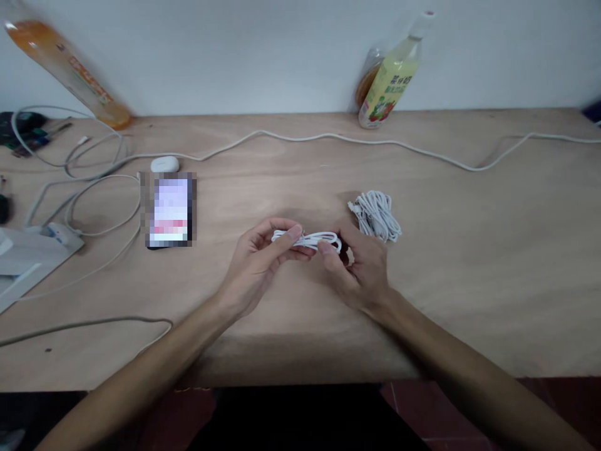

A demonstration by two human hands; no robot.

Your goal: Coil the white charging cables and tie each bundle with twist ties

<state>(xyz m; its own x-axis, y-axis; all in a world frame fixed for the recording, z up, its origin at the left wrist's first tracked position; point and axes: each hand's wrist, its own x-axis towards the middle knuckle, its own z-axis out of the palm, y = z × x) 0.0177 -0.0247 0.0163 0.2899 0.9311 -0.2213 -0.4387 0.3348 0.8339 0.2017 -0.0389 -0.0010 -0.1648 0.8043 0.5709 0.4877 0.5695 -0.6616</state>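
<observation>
Between my two hands is a white cable (312, 239), folded into a small flat coil above the wooden table. My left hand (258, 257) pinches its left end, thumb on top and fingers beneath. At the coil's other end, my right hand (359, 263) grips it with the thumb pressed on the near side; some of its fingers are hidden behind. Just past my right hand, a bundle of white cables (376, 216) lies on the table, apart from the coil I hold.
A phone (169, 210), blurred out, lies to the left below a white earbud case (164, 165). One long white cable (328, 136) crosses the table's back. Bottles of orange drink (70, 75) and yellow drink (389, 81) stand by the wall. Cables and a white box (32, 263) occupy the left.
</observation>
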